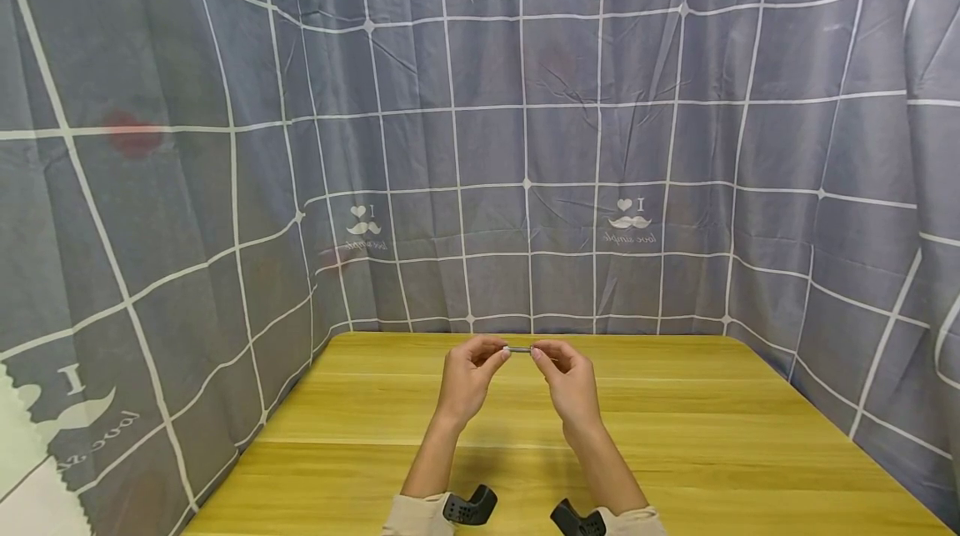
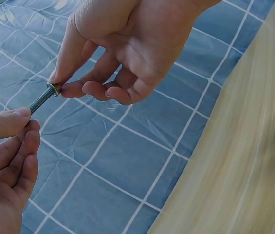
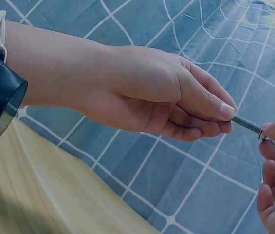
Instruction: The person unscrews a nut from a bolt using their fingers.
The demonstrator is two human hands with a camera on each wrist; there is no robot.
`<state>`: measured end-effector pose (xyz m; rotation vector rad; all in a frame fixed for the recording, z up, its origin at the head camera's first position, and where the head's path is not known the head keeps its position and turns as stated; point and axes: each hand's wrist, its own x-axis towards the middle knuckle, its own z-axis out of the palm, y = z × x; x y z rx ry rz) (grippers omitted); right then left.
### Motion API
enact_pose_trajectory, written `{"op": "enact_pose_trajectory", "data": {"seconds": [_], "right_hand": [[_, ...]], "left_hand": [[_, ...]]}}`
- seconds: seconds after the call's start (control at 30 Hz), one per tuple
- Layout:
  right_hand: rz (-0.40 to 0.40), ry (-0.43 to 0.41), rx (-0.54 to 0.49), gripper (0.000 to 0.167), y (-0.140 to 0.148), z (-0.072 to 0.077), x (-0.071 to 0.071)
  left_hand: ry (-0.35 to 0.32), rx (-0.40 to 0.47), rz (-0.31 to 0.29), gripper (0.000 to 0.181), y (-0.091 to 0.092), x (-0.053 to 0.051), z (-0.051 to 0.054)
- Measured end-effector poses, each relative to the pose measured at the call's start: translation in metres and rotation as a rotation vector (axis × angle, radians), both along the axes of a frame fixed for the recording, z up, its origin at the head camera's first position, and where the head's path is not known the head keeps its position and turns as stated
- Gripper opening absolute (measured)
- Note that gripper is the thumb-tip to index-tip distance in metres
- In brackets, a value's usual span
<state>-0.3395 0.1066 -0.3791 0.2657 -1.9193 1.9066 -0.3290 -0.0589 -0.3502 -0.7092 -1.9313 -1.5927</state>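
Observation:
A short metal bolt (image 1: 520, 349) with a threaded shank is held level between both hands above the table. My left hand (image 1: 465, 379) pinches the plain threaded end between thumb and forefinger. At the other end, my right hand (image 1: 573, 383) pinches a wider collar-like part with thumb and forefinger. The left wrist view shows this bolt (image 2: 42, 100) with a brassy ring at its wide end; whether that is a head, a nut or a washer I cannot tell. Seen from the right wrist, the left hand (image 3: 161, 92) hides the shank's tip.
Below the hands is a wood-grain table (image 1: 360, 428). A grey curtain (image 1: 487, 144) with white grid lines hangs around its back and sides. Each wrist wears a black device, the left device (image 1: 471, 506) and the right device (image 1: 577, 519), beside beige sleeves.

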Motion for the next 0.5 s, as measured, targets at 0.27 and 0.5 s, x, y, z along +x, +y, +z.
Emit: {"op": "enact_pose_trajectory", "data": {"seconds": [0.27,0.5], "right_hand": [[0.037,0.025,-0.029,0.021,-0.0013,-0.0002,0.0017],[0.028,0.000,-0.013,0.027,-0.0017,-0.0003,-0.0004]], "left_hand": [[0.003,0.011,-0.002,0.007,-0.0002,0.0000,-0.0003],[0.005,0.005,-0.001,0.007,-0.0002,0.0003,0.0009]]}}
